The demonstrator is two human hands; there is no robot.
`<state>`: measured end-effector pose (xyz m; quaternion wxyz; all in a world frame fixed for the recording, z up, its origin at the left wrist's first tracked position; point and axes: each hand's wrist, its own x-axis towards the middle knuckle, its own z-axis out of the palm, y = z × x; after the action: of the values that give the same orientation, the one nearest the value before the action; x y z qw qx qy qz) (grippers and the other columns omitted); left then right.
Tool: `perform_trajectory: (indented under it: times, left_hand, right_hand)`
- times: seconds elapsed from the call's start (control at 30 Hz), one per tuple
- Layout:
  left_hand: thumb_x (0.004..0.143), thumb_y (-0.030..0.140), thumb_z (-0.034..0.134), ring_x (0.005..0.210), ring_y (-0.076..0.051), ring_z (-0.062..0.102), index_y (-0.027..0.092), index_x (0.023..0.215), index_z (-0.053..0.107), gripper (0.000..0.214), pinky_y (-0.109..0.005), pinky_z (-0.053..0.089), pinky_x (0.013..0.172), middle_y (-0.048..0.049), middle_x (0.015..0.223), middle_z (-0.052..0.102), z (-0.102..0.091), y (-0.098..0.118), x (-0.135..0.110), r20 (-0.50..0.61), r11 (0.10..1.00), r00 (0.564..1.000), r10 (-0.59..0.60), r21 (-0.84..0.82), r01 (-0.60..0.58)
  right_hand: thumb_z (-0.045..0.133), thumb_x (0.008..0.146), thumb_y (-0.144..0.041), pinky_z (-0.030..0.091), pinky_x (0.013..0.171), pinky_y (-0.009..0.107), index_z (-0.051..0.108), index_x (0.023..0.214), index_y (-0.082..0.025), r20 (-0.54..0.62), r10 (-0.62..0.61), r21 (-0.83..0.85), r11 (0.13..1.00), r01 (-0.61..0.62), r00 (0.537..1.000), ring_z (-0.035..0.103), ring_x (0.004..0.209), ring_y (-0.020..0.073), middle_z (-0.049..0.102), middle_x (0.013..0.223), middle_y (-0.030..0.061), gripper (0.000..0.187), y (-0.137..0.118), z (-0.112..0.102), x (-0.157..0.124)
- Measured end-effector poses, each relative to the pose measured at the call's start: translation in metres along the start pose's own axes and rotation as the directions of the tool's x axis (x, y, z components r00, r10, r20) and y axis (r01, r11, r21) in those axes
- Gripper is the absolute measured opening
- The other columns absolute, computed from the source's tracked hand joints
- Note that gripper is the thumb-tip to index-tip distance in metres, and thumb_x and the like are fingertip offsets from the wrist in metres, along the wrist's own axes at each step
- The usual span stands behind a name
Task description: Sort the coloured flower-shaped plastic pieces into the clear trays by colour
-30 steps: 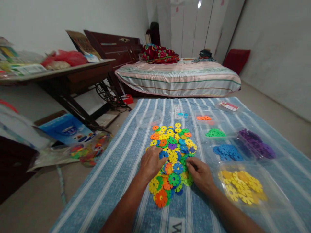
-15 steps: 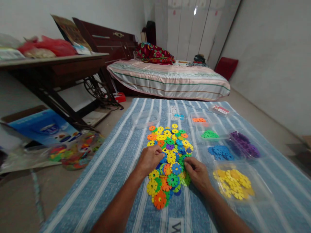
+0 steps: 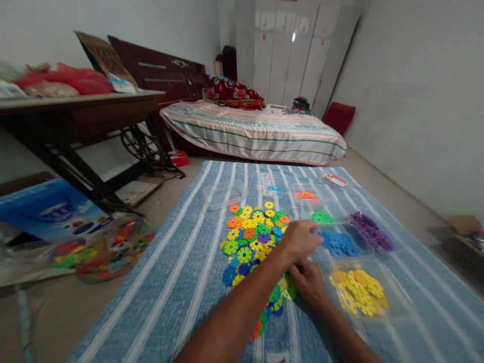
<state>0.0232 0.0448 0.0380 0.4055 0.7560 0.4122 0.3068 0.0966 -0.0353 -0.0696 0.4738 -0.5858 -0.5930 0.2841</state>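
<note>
My left hand [image 3: 302, 240] reaches across to the right, over my right hand, with its fingertips closed at the near-left edge of the clear box of blue snowflake discs [image 3: 340, 244]. Whatever it pinches is too small to make out. Below it, my right hand [image 3: 310, 285] rests with curled fingers at the right edge of a mixed pile of notched plastic snowflake discs [image 3: 244, 254]; anything in its grip is hidden. Yellow, green, orange, blue and purple discs overlap in that pile, partly covered by my left forearm.
Clear boxes hold yellow discs [image 3: 361, 292], purple discs [image 3: 372, 232], green discs [image 3: 322, 217], orange discs [image 3: 305, 195] and light-blue discs [image 3: 275, 190]. Another clear box [image 3: 225, 194] stands at the back left. A striped blue cloth [image 3: 151, 297] covers the table; a bed [image 3: 253, 133] lies beyond.
My left hand has moved right from the middle of the pile to the blue discs' box. My right hand stays near the pile's right edge. The whole view has shifted slightly.
</note>
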Motion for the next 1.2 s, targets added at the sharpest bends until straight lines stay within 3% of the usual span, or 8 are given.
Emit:
perform_trajectory:
  times: [0.17, 0.33, 0.5, 0.73, 1.03, 1.2]
  left_hand:
    - [0.071, 0.028, 0.055, 0.064, -0.014, 0.057, 0.017, 0.071, 0.068, 0.017, -0.022, 0.043, 0.061, 0.0010, 0.062, 0.061, -0.041, -0.014, -0.022, -0.066, 0.996, 0.997, -0.047, 0.074, 0.052]
    - [0.071, 0.030, 0.054, 0.063, -0.014, 0.056, 0.018, 0.065, 0.065, 0.017, -0.023, 0.043, 0.061, 0.0017, 0.060, 0.060, -0.092, -0.051, -0.051, -0.230, 0.976, 0.963, -0.143, 0.129, 0.176]
    - [0.072, 0.038, 0.055, 0.067, -0.016, 0.061, 0.019, 0.067, 0.066, 0.023, -0.024, 0.046, 0.064, 0.0005, 0.067, 0.066, -0.123, -0.090, -0.076, -0.355, 0.952, 0.904, -0.239, 0.098, 0.290]
    - [0.071, 0.040, 0.054, 0.073, -0.019, 0.066, 0.022, 0.070, 0.065, 0.022, -0.028, 0.051, 0.073, -0.0016, 0.074, 0.071, -0.129, -0.117, -0.094, -0.537, 0.924, 0.806, -0.249, 0.118, 0.365]
    - [0.077, 0.035, 0.049, 0.083, -0.018, 0.065, 0.023, 0.071, 0.064, 0.021, -0.029, 0.051, 0.079, -0.0024, 0.082, 0.070, -0.125, -0.126, -0.093, -0.528, 0.915, 0.832, -0.167, 0.233, 0.331]
    - [0.077, 0.032, 0.050, 0.102, -0.022, 0.064, 0.023, 0.079, 0.066, 0.019, -0.034, 0.051, 0.092, -0.0062, 0.103, 0.071, -0.131, -0.137, -0.079, -0.520, 0.904, 0.847, -0.111, 0.301, 0.303]
  right_hand:
    - [0.050, 0.088, -0.037, 0.047, 0.064, 0.026, 0.070, 0.085, -0.021, 0.062, -0.013, 0.024, 1.000, 0.012, 0.998, 0.062, 0.068, 0.0176, 0.068, 0.074, 0.0008, 0.026, -0.001, 0.001, 0.000]
    - [0.052, 0.088, -0.040, 0.046, 0.061, 0.025, 0.068, 0.080, -0.020, 0.035, -0.010, -0.016, 1.000, 0.010, 0.999, 0.061, 0.067, 0.0176, 0.066, 0.072, 0.0012, 0.027, 0.001, 0.002, -0.001]
    - [0.051, 0.089, -0.041, 0.047, 0.061, 0.025, 0.069, 0.081, -0.021, 0.034, -0.008, -0.028, 1.000, 0.009, 0.999, 0.062, 0.067, 0.0172, 0.067, 0.073, 0.0012, 0.027, -0.001, 0.002, -0.002]
    - [0.053, 0.087, -0.043, 0.049, 0.061, 0.026, 0.069, 0.082, -0.021, 0.025, 0.010, -0.001, 1.000, -0.010, 1.000, 0.064, 0.068, 0.0186, 0.068, 0.074, 0.0024, 0.028, -0.004, 0.000, -0.003]
    - [0.053, 0.088, -0.042, 0.050, 0.061, 0.026, 0.070, 0.080, -0.023, 0.027, 0.001, -0.004, 1.000, -0.001, 1.000, 0.064, 0.070, 0.0193, 0.069, 0.075, 0.0023, 0.027, -0.001, 0.001, -0.005]
    - [0.053, 0.089, -0.042, 0.051, 0.062, 0.027, 0.070, 0.082, -0.022, 0.044, 0.026, 0.010, 1.000, -0.026, 0.999, 0.065, 0.071, 0.0199, 0.070, 0.077, 0.0033, 0.028, 0.000, 0.002, -0.005]
